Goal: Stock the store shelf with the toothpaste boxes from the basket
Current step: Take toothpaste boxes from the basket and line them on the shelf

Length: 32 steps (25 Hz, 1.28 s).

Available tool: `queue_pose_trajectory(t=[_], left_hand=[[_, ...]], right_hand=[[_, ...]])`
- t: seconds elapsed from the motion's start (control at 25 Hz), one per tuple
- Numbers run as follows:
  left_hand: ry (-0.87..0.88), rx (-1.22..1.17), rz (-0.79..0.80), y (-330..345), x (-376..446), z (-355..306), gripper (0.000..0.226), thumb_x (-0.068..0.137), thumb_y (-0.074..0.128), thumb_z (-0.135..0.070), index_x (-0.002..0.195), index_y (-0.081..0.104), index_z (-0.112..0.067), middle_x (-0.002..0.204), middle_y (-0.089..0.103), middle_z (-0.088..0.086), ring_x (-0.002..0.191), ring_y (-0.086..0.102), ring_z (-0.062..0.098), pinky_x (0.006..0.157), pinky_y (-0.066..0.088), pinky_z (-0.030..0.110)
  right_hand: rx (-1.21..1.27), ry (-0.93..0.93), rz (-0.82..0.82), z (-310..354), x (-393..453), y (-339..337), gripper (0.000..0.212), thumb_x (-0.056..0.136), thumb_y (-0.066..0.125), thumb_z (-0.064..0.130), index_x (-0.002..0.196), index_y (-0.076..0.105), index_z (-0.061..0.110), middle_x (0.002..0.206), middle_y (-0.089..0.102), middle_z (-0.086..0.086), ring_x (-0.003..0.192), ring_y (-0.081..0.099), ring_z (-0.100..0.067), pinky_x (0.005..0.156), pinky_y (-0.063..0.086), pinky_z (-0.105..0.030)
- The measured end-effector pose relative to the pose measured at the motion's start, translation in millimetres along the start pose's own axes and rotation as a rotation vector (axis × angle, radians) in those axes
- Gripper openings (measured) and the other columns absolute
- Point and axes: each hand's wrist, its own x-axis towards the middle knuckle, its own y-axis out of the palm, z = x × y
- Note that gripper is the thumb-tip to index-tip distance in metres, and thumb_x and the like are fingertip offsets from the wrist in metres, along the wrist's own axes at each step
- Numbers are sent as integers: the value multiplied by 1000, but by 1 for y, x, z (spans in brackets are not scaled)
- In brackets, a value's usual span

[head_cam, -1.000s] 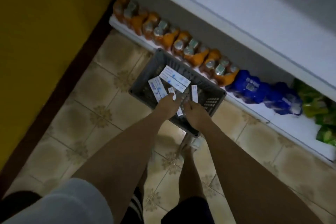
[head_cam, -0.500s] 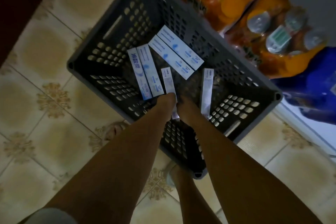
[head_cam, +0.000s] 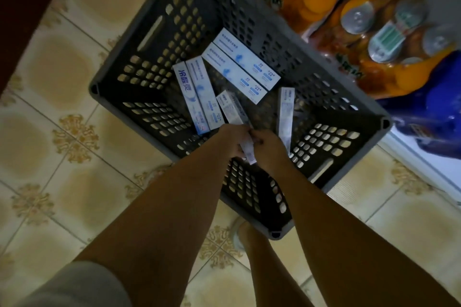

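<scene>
A grey slotted basket sits on the tiled floor below me. Several white-and-blue toothpaste boxes lie inside: a pair at the left, a pair in the middle, one box on its edge at the right. Both arms reach down into the basket. My left hand and my right hand meet over one slanted toothpaste box, and both hold it at its near end. The fingers are mostly hidden under the hands.
Shrink-wrapped packs of orange drink bottles stand on the low white shelf at the upper right, with blue packs beside them. Patterned floor tiles surround the basket. My foot shows below the basket's near corner.
The camera has dropped closer to the basket. Both hands have closed in on the slanted box, and its near end now sits lifted between them.
</scene>
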Motion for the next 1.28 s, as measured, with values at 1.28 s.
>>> queue_pose_trajectory(t=[1.28], left_hand=[[513,-152,471,-196,-578,-149,39,95,61,-19,129,53,-2,125,64,23,107,68,32,78,60,32]], right_hand=[[-478,-522,-496,359,-425,-242,61,77,77,32,129,46,28,119,53,2,110,47,-20,83,45,-35]])
